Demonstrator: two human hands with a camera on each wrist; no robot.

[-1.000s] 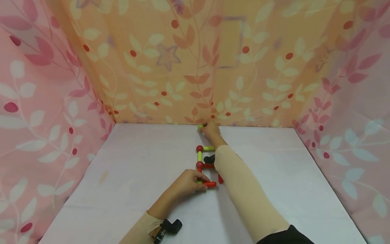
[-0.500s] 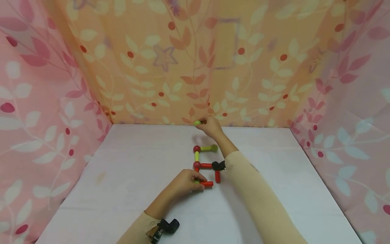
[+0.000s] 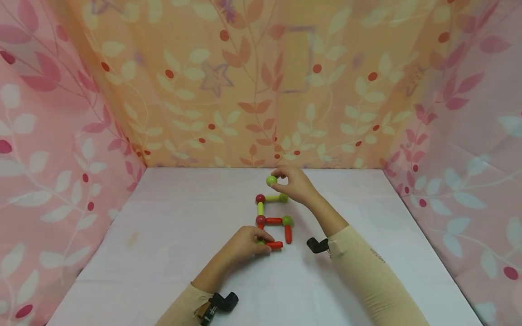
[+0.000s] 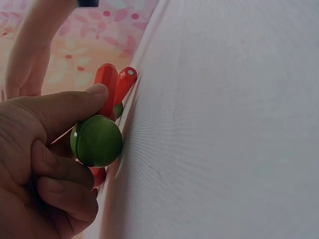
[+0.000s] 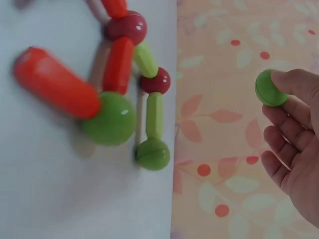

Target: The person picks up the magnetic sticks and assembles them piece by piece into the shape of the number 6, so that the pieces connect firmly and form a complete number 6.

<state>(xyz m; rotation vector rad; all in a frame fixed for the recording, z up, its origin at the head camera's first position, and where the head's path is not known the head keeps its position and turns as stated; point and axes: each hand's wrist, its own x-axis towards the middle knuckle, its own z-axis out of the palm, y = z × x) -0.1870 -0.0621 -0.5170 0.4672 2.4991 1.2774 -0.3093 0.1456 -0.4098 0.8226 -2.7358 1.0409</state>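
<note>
Between thumb and fingertips, my right hand (image 3: 299, 185) pinches a green ball (image 5: 270, 87) above the far end of a ball-and-stick figure. Red and yellow-green sticks joined by red and green balls make up this figure on the table. At its near end my left hand (image 3: 244, 244) holds a red stick (image 4: 105, 87) by a green ball (image 4: 97, 141), the thumb lying on the stick. The far yellow-green stick (image 3: 272, 198) ends in another green ball (image 5: 153, 154). A second red stick (image 3: 288, 234) points toward me from a green ball (image 3: 287, 220). My left fingers partly cover the near corner.
A white cloth covers the table (image 3: 163, 217). A patterned orange curtain (image 3: 183, 113) closes off the back, and pink patterned cloth (image 3: 49, 158) hangs at both sides. Black wrist cameras (image 3: 317, 245) sit on both sleeves.
My right hand has drawn back a little toward me with its green ball, and its forearm has swung right, uncovering the figure's right side. My left hand keeps its hold.
</note>
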